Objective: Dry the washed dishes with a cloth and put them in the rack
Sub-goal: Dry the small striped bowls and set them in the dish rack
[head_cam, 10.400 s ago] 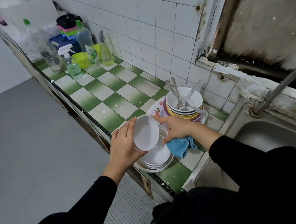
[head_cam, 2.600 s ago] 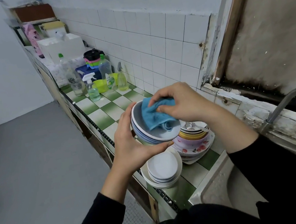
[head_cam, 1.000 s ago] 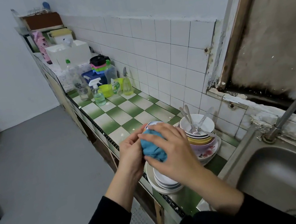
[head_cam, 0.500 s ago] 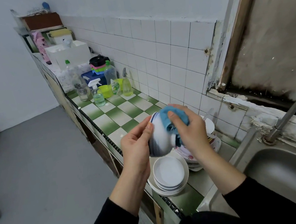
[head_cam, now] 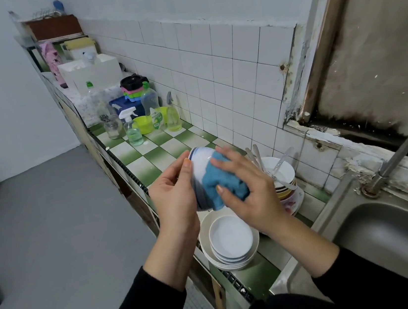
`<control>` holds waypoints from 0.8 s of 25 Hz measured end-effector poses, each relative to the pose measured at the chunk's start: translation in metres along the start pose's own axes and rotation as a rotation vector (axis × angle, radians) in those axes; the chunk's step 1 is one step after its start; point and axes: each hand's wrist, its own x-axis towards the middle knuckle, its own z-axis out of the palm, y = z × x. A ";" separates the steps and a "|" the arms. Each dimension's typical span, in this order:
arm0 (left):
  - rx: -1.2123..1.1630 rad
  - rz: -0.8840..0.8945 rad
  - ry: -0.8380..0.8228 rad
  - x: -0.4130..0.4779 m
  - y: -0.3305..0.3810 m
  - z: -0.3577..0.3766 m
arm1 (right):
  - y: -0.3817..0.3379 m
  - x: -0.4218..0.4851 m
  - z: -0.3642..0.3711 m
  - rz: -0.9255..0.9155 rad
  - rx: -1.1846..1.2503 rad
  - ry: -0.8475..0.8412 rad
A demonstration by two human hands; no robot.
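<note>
The cloth (head_cam: 223, 180) now sits lower on our bowl (head_cam: 200, 165), mid-frame. Our left hand (head_cam: 174, 197) grips the bowl; our right hand (head_cam: 252, 194) clutches the cloth.

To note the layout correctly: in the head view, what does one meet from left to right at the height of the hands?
left hand → white bowl → blue cloth → right hand → bowl pile with cutlery → tap

plate stack (head_cam: 231, 239) at edge, counter (head_cam: 142, 167) free behind

Bowl (head_cam: 201, 170) interior hidden; tap (head_cam: 402, 151) spout cut off at right edge.
</note>
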 end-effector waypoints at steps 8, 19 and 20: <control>-0.157 -0.083 0.090 0.009 0.000 0.010 | 0.020 -0.027 0.012 -0.157 -0.089 0.048; -0.223 -0.102 -0.153 0.007 0.007 0.013 | 0.018 -0.027 0.008 0.289 0.527 0.365; -0.200 -0.100 -0.181 0.006 0.006 0.010 | 0.018 -0.024 0.004 0.300 0.557 0.367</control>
